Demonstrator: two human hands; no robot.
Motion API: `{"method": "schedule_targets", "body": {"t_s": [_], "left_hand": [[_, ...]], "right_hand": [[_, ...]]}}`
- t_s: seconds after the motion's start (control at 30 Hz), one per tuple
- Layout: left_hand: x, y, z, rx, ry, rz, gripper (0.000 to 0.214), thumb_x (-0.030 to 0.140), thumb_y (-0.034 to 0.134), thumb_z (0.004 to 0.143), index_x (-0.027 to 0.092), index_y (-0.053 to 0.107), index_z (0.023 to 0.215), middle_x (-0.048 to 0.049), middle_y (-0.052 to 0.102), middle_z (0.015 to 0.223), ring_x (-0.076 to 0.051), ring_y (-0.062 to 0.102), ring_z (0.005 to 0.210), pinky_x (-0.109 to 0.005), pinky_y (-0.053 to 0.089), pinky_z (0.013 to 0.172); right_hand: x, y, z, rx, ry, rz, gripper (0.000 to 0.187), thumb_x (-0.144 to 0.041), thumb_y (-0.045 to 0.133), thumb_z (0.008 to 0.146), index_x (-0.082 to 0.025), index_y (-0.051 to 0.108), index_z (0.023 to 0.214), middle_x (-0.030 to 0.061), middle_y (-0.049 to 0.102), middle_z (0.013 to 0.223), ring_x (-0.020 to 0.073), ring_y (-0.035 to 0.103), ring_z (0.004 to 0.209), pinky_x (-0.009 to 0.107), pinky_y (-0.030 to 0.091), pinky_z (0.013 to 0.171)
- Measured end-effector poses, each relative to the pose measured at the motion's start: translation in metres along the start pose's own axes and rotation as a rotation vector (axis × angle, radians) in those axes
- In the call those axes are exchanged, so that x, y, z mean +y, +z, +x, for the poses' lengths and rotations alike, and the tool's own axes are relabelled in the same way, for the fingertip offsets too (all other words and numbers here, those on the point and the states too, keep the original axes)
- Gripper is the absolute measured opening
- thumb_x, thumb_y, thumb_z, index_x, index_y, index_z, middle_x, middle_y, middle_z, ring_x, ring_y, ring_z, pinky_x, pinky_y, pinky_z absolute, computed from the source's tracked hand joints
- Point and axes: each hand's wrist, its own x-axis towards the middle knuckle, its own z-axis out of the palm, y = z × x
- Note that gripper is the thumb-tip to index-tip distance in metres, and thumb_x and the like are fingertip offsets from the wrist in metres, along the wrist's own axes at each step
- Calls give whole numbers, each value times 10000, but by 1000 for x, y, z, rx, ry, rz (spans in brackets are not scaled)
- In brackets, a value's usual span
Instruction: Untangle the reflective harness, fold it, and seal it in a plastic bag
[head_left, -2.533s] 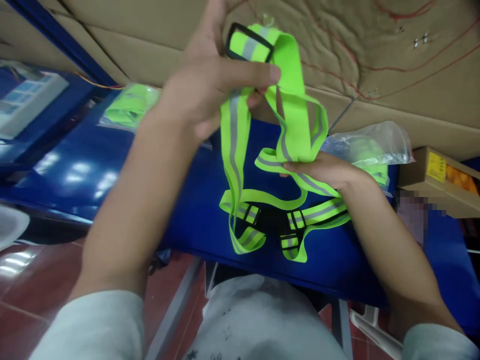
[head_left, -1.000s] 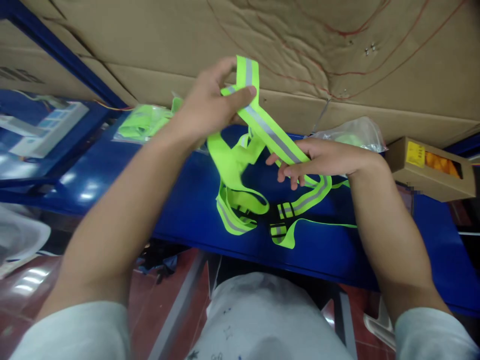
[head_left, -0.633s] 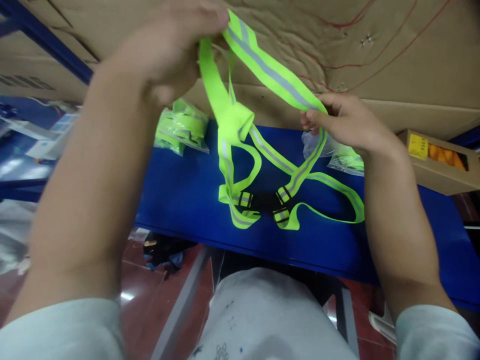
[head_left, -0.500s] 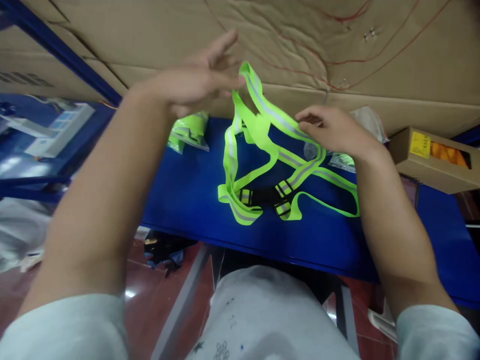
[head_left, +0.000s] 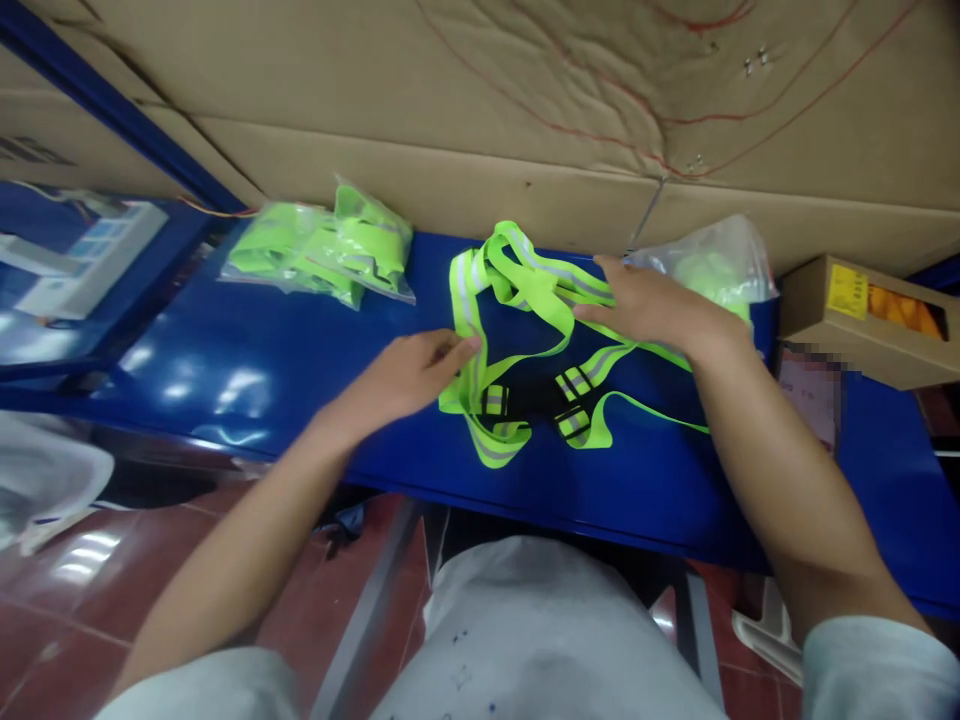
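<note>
A neon yellow-green reflective vest point(head_left: 540, 290), made of straps with silver stripes, lies loosely spread on the blue table point(head_left: 225, 340). Black elastic with buckles point(head_left: 532, 396) joins its lower straps. At the vest's left side, my left hand point(head_left: 409, 378) has thumb and fingers closed on the edge of a vertical strap; some fingertips are hidden. My right hand point(head_left: 652, 305) rests over the upper right straps with thumb and forefinger apart, covering part of them.
Clear bags of similar green straps point(head_left: 322, 245) lie at the back left, and another bag point(head_left: 712, 265) sits behind my right hand. A cardboard box point(head_left: 870, 320) with orange contents stands at right. A cardboard wall point(head_left: 450, 180) backs the table.
My left hand has come down and toward me from the top loop to the left strap. The raised upper loop has dropped onto the table. My right hand has lowered slightly.
</note>
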Motion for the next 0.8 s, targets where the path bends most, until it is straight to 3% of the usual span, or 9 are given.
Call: {"method": "schedule_targets", "body": {"t_s": [0.03, 0.1, 0.2, 0.27, 0.33, 0.43, 0.5, 0.63, 0.8], "left_hand": [[2, 8, -5, 14, 50, -97, 659, 728, 379, 1061, 198, 693, 1295, -70, 781, 1038, -250, 734, 885, -331, 521, 764], [10, 23, -15, 18, 157, -220, 760, 720, 414, 1057, 214, 429, 1625, -131, 658, 1488, -303, 681, 1299, -404, 539, 1031], [21, 44, -27, 18, 242, -205, 856, 688, 423, 1068, 213, 178, 1737, -174, 370, 1742, -361, 409, 1596, -547, 378, 1251], [26, 58, -33, 58, 268, -160, 854, 694, 395, 1076, 212, 157, 1740, -202, 384, 1729, -380, 402, 1597, -604, 340, 1257], [28, 72, -38, 117, 307, -140, 898, 754, 395, 1053, 218, 166, 1736, -225, 445, 1685, -394, 444, 1564, -646, 310, 1259], [29, 87, -44, 142, 393, -160, 983, 841, 393, 1002, 243, 133, 1737, -220, 481, 1661, -404, 458, 1551, -705, 195, 1303], [30, 91, -50, 75, 470, -190, 970, 834, 365, 1011, 266, 80, 1744, -203, 472, 1673, -390, 446, 1565, -717, 131, 1330], [31, 99, -71, -21, 517, -170, 918, 764, 362, 1049, 280, 25, 1754, -196, 495, 1652, -380, 458, 1563, -711, 173, 1348], [30, 119, -100, 82, 424, 56, 941, 708, 495, 1032, 327, 26, 1754, -237, 520, 1598, -482, 367, 1601, -795, 295, 1276]], "right_hand": [[-5, 4, 3, -16, 15, -9, 845, -560, 632, 1009, -66, 393, 1651, 311, 553, 1574, 473, 588, 1413, 564, 503, 1110], [-15, 10, 6, -16, 50, -54, 764, -559, 592, 1029, -46, 479, 1583, 338, 611, 1490, 493, 637, 1340, 594, 523, 1058], [-29, 10, 8, 10, 34, -147, 634, -547, 571, 1040, -51, 622, 1431, 334, 671, 1385, 500, 644, 1308, 629, 491, 1078], [-41, 8, 11, 49, -21, -163, 659, -547, 583, 1031, -65, 588, 1481, 313, 648, 1431, 486, 590, 1379, 628, 446, 1140], [-53, 9, 20, 69, -92, -138, 762, -565, 570, 1031, -114, 442, 1631, 287, 537, 1585, 477, 522, 1455, 629, 424, 1171], [-72, 22, 40, -37, -173, -130, 789, -588, 487, 1058, -224, 296, 1732, 219, 270, 1781, 501, 383, 1557, 703, 364, 1199], [-80, 34, 54, -89, -173, -147, 768, -577, 427, 1080, -219, 277, 1743, 196, 179, 1814, 504, 275, 1611, 723, 294, 1235], [-84, 53, 76, -1, -170, -118, 746, -582, 283, 1103, -178, 296, 1731, 176, 224, 1807, 477, 280, 1593, 693, 287, 1229], [-91, 60, 99, 124, -99, -55, 720, -497, 244, 1114, -75, 338, 1690, 214, 262, 1784, 456, 278, 1578, 689, 261, 1224]]}}
